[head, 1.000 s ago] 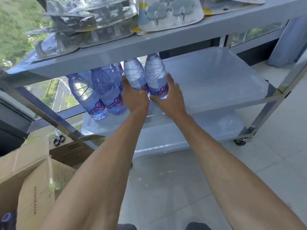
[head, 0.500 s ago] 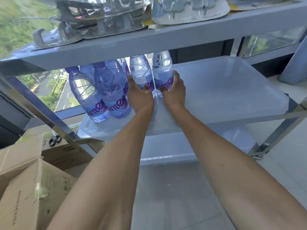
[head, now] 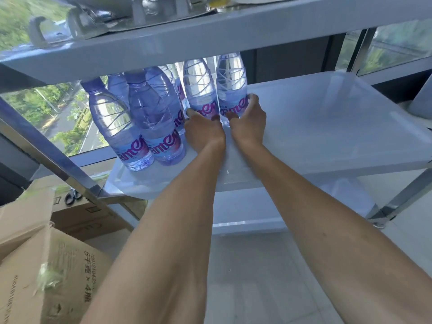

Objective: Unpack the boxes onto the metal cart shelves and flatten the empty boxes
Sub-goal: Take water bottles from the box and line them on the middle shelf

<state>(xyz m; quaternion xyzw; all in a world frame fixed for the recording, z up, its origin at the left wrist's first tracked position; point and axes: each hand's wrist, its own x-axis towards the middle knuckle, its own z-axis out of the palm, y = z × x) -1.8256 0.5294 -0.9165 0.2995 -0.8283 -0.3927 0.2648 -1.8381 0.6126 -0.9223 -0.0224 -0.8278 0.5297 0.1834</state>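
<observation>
Both bottles pushed deeper onto the mid shelf (head: 327, 127) vs 1 s ago. Left hand (head: 203, 130) grips the left bottle (head: 198, 90), right hand (head: 249, 120) grips the right bottle (head: 231, 83) (w/ others already alongside). Next: release; cardboard box (head: 46, 277) not flattened yet.

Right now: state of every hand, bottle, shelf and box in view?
left hand: gripping a bottle base
right hand: gripping the neighbouring bottle
two held bottles: upright on the middle shelf
other bottles: upright, capped
middle shelf: right side bare
cardboard box: open, unflattened
</observation>
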